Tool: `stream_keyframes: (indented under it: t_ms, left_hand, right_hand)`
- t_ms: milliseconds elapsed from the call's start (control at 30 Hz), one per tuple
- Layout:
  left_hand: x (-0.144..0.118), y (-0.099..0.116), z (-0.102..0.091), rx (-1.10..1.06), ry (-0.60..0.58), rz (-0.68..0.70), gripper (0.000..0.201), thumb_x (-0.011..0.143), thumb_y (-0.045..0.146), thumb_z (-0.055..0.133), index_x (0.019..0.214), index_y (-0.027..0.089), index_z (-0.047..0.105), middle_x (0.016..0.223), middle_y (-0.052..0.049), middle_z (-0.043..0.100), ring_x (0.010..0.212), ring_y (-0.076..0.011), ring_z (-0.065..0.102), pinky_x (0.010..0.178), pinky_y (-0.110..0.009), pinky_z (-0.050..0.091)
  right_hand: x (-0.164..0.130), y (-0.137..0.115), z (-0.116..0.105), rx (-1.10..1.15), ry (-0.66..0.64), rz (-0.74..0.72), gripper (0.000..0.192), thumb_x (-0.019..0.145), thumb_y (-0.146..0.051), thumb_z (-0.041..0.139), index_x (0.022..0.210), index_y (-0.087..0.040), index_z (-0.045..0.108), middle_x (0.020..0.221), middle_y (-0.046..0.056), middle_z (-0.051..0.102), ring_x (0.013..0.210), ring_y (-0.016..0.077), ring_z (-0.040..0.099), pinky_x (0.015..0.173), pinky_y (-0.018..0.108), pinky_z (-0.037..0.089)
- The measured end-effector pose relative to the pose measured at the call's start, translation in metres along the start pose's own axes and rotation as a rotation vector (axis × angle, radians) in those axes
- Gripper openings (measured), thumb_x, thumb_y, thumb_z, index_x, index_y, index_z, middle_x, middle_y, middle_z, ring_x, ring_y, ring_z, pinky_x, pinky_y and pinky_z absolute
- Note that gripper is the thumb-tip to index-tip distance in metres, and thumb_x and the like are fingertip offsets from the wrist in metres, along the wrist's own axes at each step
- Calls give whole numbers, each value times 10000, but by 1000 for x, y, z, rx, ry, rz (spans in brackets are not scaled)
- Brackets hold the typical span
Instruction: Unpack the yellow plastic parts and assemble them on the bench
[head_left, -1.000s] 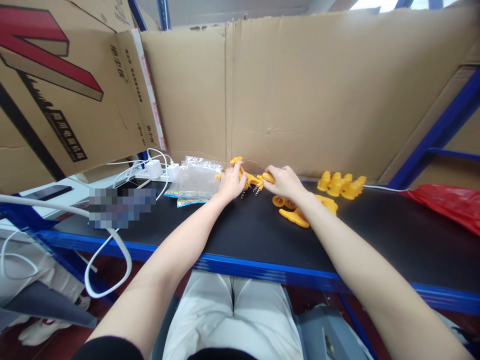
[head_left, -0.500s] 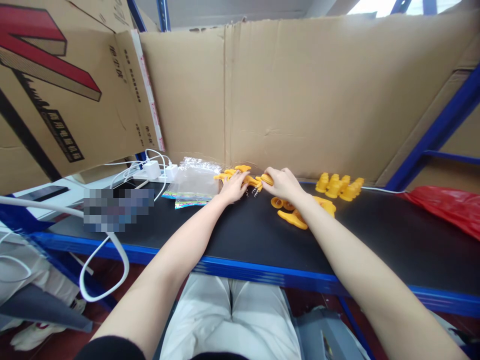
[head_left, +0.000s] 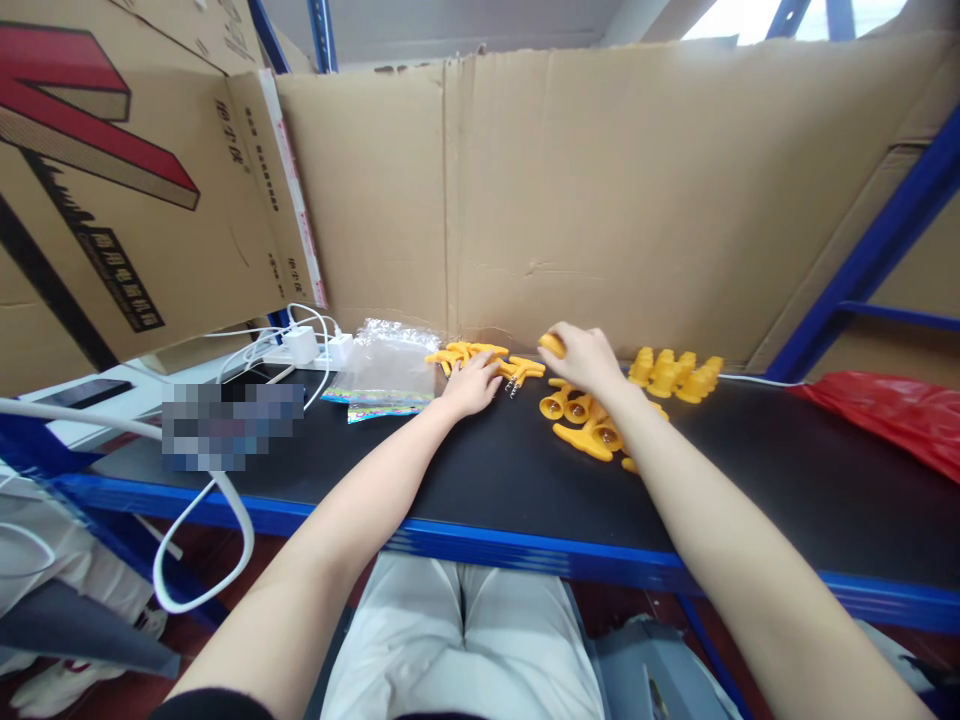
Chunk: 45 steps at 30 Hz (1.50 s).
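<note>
Right hand (head_left: 589,358) closed, fingertips pinching a yellow handle (head_left: 553,345) – it sits over the tabletop (head_left: 510,485), near the cardboard panel (head_left: 600,190). Only one rounded end shows, poking out on the left of the fingers; visible long axis runs sideways, dipping to the right. Rest of it hidden by the hand.

Left hand (head_left: 472,385) palm down, fingers spread loosely, laid over the near side of a cluster of yellow handles (head_left: 459,352). Just right of it, a T-shaped handle (head_left: 529,368) lies with crossbar roughly left-right, metal spirals (head_left: 513,384) beside it angled toward the person.

Below the right forearm: another yellow handle group – curved handle (head_left: 581,440) slanting from far left to near right, yellow cups (head_left: 553,408) with mouths facing the person. Yellow cones (head_left: 664,375) stand upright in rows farther right. Clear plastic bags (head_left: 394,365) lie left of the left hand; red bag (head_left: 889,415) at far right.
</note>
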<state>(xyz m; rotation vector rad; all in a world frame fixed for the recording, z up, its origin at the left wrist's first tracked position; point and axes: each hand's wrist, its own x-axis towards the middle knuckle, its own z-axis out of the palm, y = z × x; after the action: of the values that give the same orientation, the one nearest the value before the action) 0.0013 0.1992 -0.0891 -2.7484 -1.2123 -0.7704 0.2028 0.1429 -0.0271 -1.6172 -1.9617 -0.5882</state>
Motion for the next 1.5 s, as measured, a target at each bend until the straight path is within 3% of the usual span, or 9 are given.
stream_keyframes:
  t_ms: [167,367,467,600,833,1067,1233,1367,1500]
  left_hand:
    - [-1,0,2,-50,-140,-23,489,960,402,278,1421,256,357,1559,-61,200,1436,-266,167,1111,-622,132]
    - [-2,1,2,-44,-174,-33,515,961,422,253,1450,267,300,1572,-51,133,1447,-254,114,1120,-613,88]
    - [-3,1,1,-41,-170,-41,513,963,428,243,1450,278,297,1575,-48,112,1449,-257,93,1119,-614,82]
    - [-4,1,0,-37,-163,-50,513,963,429,240,1449,277,301,1576,-47,108,1450,-263,82,1118,-618,83]
    - [-5,7,-4,-42,-133,38,486,961,432,263,1418,302,364,1577,-46,124,1449,-271,87,1107,-634,102]
    - [-8,15,-5,-61,-254,110,484,956,498,248,1399,371,396,1576,9,125,1447,-307,34,1095,-660,37]
    - [-8,14,-4,-44,-298,121,490,959,497,234,1381,349,434,1564,-6,185,1449,-293,44,1105,-637,31]
    - [-6,12,-2,-23,-264,140,476,963,479,249,1370,337,451,1546,-4,252,1450,-260,81,1133,-584,68]
    - [-4,9,1,-20,-226,183,486,968,453,257,1369,274,463,1535,-47,279,1445,-252,119,1146,-534,132]
  right_hand:
    - [-3,47,-19,-77,129,446,347,830,-371,467,1037,-137,617,1081,182,629,987,298,563,792,373,384]
    - [-27,113,-26,-117,-43,981,477,766,-296,545,1165,-43,613,1139,294,576,1073,359,538,758,398,368]
    - [-38,133,-23,-112,-100,1158,555,743,-257,575,1231,8,567,1119,348,551,1117,366,520,756,421,342]
    - [-46,143,-14,-103,-129,1249,583,718,-192,602,1272,-20,544,1096,337,559,1110,326,533,739,402,337]
    - [-55,149,-3,-30,-98,1220,602,715,-174,600,1289,-5,534,1141,341,533,1065,334,542,691,379,343]
    - [-33,124,-34,-193,-140,1176,655,736,-239,623,1329,-2,481,1168,357,499,1163,368,498,773,426,351]
    - [-10,79,-45,-117,-309,740,332,808,-313,586,1052,-108,678,1041,214,643,962,278,598,714,345,392]
    - [-6,36,-22,92,-511,368,236,841,-354,556,926,-183,695,888,90,697,807,195,625,704,277,432]
    - [-8,12,5,31,-643,239,282,842,-424,518,835,-213,703,859,76,710,806,224,646,698,305,453]
